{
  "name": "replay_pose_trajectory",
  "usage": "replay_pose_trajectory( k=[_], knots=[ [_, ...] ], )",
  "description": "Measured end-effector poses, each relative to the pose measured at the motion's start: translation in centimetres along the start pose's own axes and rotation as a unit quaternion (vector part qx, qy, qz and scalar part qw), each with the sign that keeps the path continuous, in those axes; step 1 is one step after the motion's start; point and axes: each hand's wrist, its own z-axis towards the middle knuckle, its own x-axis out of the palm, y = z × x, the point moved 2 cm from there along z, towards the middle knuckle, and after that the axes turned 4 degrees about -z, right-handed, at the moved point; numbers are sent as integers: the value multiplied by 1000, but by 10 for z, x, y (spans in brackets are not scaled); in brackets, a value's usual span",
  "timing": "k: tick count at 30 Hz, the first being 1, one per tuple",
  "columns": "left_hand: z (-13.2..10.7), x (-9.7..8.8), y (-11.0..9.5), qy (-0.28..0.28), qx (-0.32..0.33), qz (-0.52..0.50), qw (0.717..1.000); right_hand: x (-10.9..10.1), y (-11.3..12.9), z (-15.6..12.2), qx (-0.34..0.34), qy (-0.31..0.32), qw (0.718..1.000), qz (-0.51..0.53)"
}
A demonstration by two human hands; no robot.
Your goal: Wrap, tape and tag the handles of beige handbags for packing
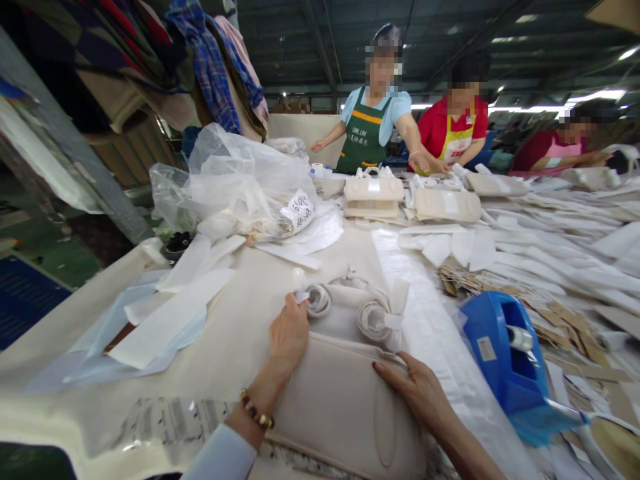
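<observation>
A beige handbag [345,407] lies flat on the table in front of me, its top edge facing away. Beyond that edge are a left strap roll [320,301] and a right strap roll [374,320], both with white wrapping. My left hand [289,330] is closed at the left roll, with fingertips pinching its white wrapping; the exact grip is partly hidden. At the bag's upper right corner, my right hand [417,390] grips the handbag, thumb on the front panel and the other fingers over the edge, partly out of sight.
White paper strips [170,320] lie at left, below a large clear plastic bag [240,180]. To the right stand a blue tape dispenser [505,360] and heaps of packing scraps [565,327]. Wrapped beige bags [374,190] sit at the back, where co-workers [373,127] stand.
</observation>
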Motion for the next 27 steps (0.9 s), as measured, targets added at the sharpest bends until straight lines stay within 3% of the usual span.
replay_pose_trajectory(
  k=[5, 14, 17, 21, 24, 27],
  knots=[
    [-5, 11, 6, -50, 18, 38, 998, 2, 5, 0, 30, -25, 998, -58],
    [-19, -1, 4, -114, 58, 81, 988, -4, 16, -7, 39, -44, 994, -91],
    [-20, -6, -17, -137, 151, 99, 974, -4, 15, -6, 34, -39, 994, -97],
    [-8, 3, -66, -63, 307, 105, 944, -4, 11, -6, 24, -35, 995, -86],
    [13, 20, -93, -10, 316, 109, 942, -5, 10, -7, 25, -38, 997, -70],
    [29, 37, -100, 16, 293, 123, 948, -4, 8, -6, 28, -35, 997, -55]
  ],
)
